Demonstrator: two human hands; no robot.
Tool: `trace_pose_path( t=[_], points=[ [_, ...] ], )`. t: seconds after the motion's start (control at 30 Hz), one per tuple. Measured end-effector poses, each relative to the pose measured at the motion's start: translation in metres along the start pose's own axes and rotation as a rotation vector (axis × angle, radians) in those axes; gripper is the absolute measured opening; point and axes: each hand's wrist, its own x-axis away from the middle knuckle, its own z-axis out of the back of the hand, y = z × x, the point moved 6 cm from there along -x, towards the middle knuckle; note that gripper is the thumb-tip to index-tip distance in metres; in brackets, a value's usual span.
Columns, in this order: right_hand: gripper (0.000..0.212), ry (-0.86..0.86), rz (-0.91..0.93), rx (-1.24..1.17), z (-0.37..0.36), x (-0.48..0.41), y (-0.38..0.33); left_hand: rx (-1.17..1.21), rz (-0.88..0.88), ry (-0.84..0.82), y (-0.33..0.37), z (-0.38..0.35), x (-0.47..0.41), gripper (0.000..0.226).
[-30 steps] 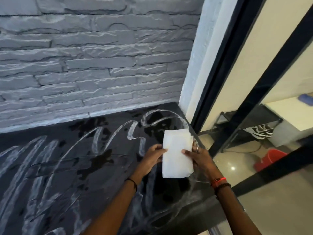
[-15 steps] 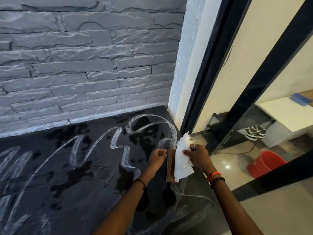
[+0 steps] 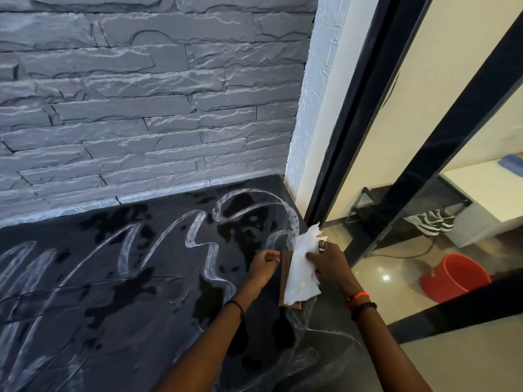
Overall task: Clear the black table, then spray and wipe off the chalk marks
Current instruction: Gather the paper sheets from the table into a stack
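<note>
While our right hand [image 3: 328, 264] grips tissue [image 3: 302, 275] over brown block [image 3: 284, 278] at black table [image 3: 158, 312] right edge, left hand [image 3: 263, 264] curled, hold unclear; tissue may tear on wet surface, smearing chalk marks [image 3: 198, 230].

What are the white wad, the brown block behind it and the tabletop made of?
White wad: likely paper tissue, matte, crumpled with ragged edges. Brown block: wood or cardboard, flat matte face; cannot tell which. Tabletop: hard smooth dark slab, perhaps stone or laminate; wet patches sit on its surface.
</note>
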Motion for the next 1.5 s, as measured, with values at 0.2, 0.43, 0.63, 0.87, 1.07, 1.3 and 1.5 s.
trace_pose_path(
  t=[0.2,0.43,0.63,0.87,1.07,1.3,1.5],
  points=[
    [0.027,0.007,0.060,0.091,-0.010,-0.002,-0.004,0.006,-0.007,-0.021,0.001,-0.003,0.000,0.022],
    [0.014,-0.072,0.045,0.113,-0.030,-0.012,-0.011,0.003,0.014,-0.019,-0.002,-0.005,-0.002,0.022],
    [0.009,-0.044,0.141,0.391,-0.036,-0.014,-0.024,0.022,0.017,-0.021,-0.005,-0.006,-0.002,0.015],
    [0.009,0.105,0.152,0.505,-0.033,-0.009,-0.018,0.065,0.006,-0.038,-0.007,-0.009,-0.003,0.009],
    [0.012,0.031,0.088,0.365,-0.037,-0.010,-0.010,0.036,0.011,-0.052,-0.007,-0.012,-0.007,0.012],
    [0.025,0.040,0.088,0.172,-0.029,-0.016,0.002,0.012,0.010,-0.086,-0.010,-0.014,-0.007,0.013],
    [0.025,0.104,-0.055,-0.101,-0.017,-0.010,0.026,-0.008,0.002,-0.117,-0.018,-0.016,-0.004,0.021]
  ],
)
